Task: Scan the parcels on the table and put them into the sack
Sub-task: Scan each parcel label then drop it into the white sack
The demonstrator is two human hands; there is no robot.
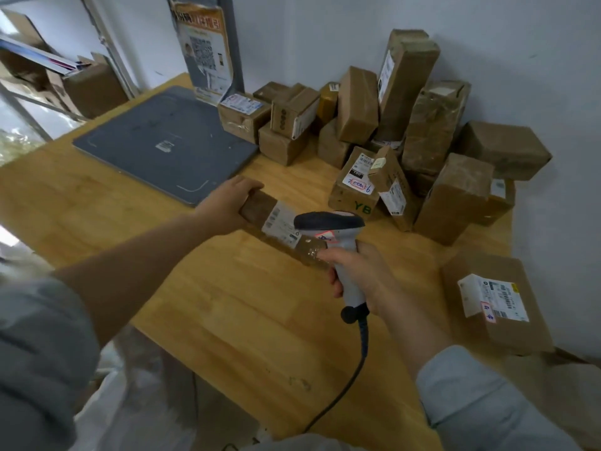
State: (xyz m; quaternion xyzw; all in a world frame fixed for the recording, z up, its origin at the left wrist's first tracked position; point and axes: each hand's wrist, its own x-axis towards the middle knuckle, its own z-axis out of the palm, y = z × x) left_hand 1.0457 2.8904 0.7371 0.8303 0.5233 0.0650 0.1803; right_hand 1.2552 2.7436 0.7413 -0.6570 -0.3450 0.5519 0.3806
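The left hand (227,206) grips the 10 o'clock end of a long brown parcel (257,206), fingers curled over its top and thumb on the near side. The parcel is held just above the desk (244,320), its long axis running from 10 o'clock to 4 o'clock. Its white label (279,224) faces up, and the print is too blurred to read. The right hand (357,275) is wrapped around the grey handle of a scanner (328,222). The scanner's dark head points toward 9 o'clock and sits over the label. A red-edged sticker on its neck carries writing I cannot read. A dark cable (354,369) drops from the handle toward 6 o'clock and off the desk's near edge.

At 11 o'clock a grey mat (156,141) lies flat on the desk with a small barcode sticker in its middle. At 1 to 2 o'clock a pile (422,125) of taped brown boxes leans against the wall, some upright, some tilted. Its nearest box (354,187) shows green letters "YB" and a label with blue handwriting. At 3 o'clock a flat parcel (507,333) lies apart, its barcode label up. At 12 o'clock a poster (203,50) with a QR code hangs on a post. At 10 o'clock a shelf (94,89) holds cardboard boxes. At 7 o'clock, below the desk edge, is a white sack (130,402); its contents cannot be told.
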